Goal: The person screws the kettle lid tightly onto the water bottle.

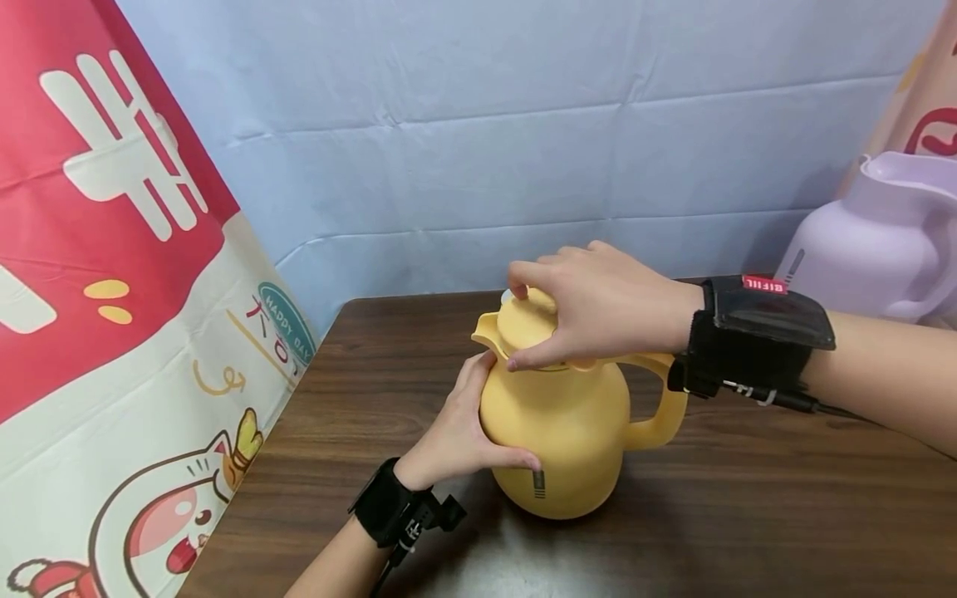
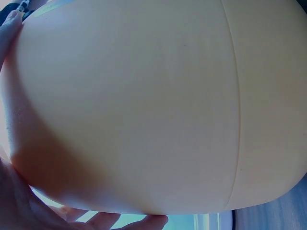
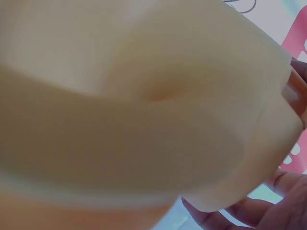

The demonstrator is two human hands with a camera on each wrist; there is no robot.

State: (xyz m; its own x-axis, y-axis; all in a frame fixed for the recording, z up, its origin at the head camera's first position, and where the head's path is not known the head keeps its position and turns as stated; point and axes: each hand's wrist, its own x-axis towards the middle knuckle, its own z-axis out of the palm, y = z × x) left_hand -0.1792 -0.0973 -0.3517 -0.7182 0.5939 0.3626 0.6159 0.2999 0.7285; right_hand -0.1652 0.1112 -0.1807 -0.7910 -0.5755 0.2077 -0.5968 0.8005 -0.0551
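Note:
A yellow thermos jug stands upright on the table, its spout facing left and its handle to the right. My left hand holds the left side of the body, thumb across the front. In the left wrist view the jug's smooth wall fills most of the picture, with fingers curving behind it. From above, my right hand grips the round yellow lid between thumb and fingers. Seen very close in the right wrist view, the jug is blurred, with fingers around its top.
A lilac jug of similar shape stands at the back right. The dark wooden table meets a pale blue cloth behind. On the left hangs a red and white printed cloth.

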